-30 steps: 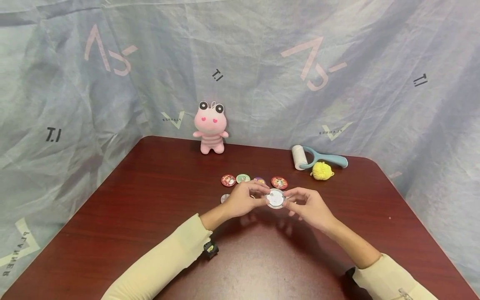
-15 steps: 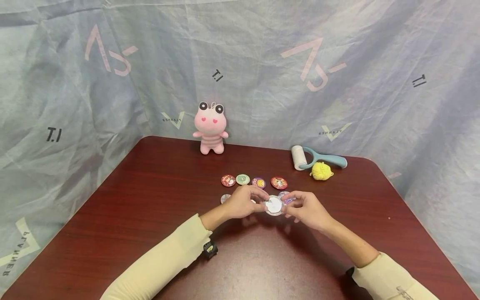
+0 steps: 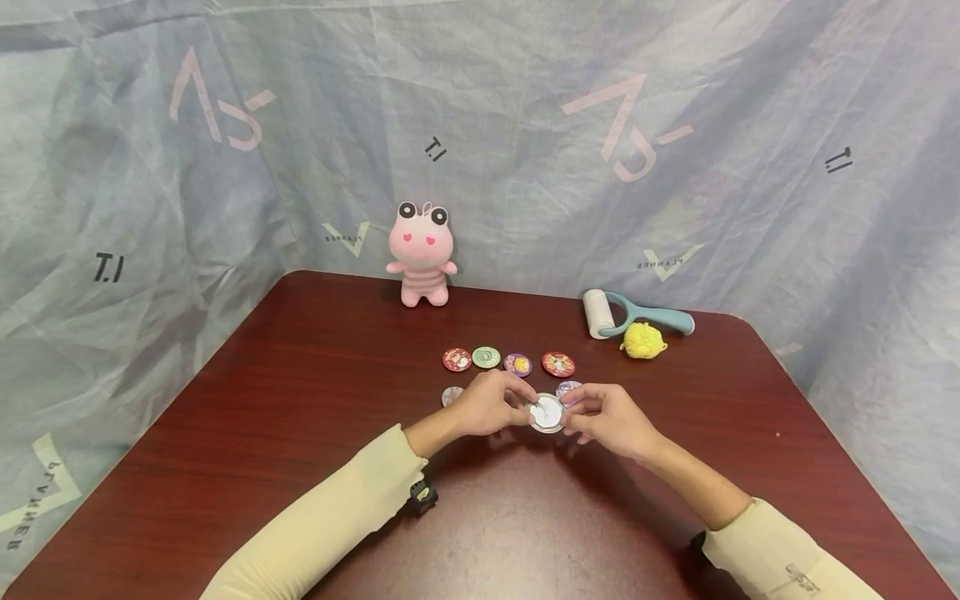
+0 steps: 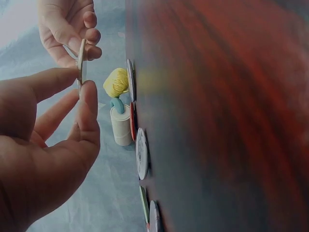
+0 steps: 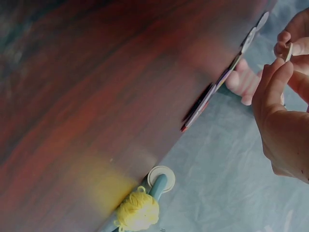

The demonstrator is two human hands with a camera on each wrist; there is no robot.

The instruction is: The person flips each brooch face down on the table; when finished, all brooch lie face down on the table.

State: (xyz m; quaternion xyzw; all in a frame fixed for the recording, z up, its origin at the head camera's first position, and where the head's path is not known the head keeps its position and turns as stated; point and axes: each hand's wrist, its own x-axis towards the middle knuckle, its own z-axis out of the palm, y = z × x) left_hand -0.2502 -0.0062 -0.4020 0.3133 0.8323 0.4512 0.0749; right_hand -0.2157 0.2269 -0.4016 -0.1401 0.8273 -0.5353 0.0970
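Between my two hands a round button badge (image 3: 547,414) is held above the table, its silvery white back with a pin facing me. My left hand (image 3: 487,404) pinches its left edge between thumb and fingers. On the opposite edge, thumb and fingers of my right hand (image 3: 615,421) pinch it too. The left wrist view shows the badge (image 4: 81,63) edge-on, well clear of the tabletop. Behind the hands lie a red badge (image 3: 457,360), a green badge (image 3: 486,357), a purple badge (image 3: 517,365) and another red badge (image 3: 558,364). Nearer, a shiny pale badge (image 3: 568,392) is partly covered by my right fingers.
A greyish badge (image 3: 452,397) lies beside my left hand, partly hidden. Toward the back stand a pink plush toy (image 3: 423,250), a lint roller (image 3: 645,317) with blue handle, and a yellow yarn ball (image 3: 643,341). Grey cloth (image 3: 510,125) hangs behind the dark red table (image 3: 247,400).
The badge and both hands have come slightly lower and nearer to me. The purple badge and the pale badge behind the hands now show more. Both hands keep their hold.
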